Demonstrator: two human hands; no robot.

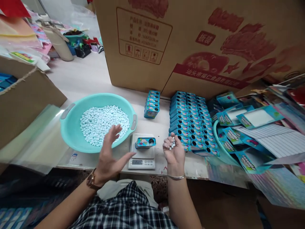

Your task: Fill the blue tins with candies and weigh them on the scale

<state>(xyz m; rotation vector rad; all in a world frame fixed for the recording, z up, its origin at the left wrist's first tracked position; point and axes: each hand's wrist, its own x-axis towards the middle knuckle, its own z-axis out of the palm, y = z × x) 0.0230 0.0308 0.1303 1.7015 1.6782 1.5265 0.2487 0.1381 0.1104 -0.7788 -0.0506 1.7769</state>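
Observation:
My right hand (174, 152), palm up, cups several pale candies (172, 144) between its curled fingers and palm, just right of the scale. Fingers spread and empty, my left hand (109, 157) hovers between the basin and the scale. A turquoise basin (71, 136) holds a heap of pale blue-white candies (102, 124). On the white digital scale (150, 163) one small blue candy box (145, 142) stands, with a dark round hole on its top. The scale's display is lit, but its digits are too blurred to read surely.
Behind the scale stands a short row of blue boxes (152, 105); several packed rows (190, 122) stand to the right. A turquoise tub (220, 141) overflows with flat cartons (250, 159). A large cardboard box (143, 73) walls the back; another carton (30, 92) is at left.

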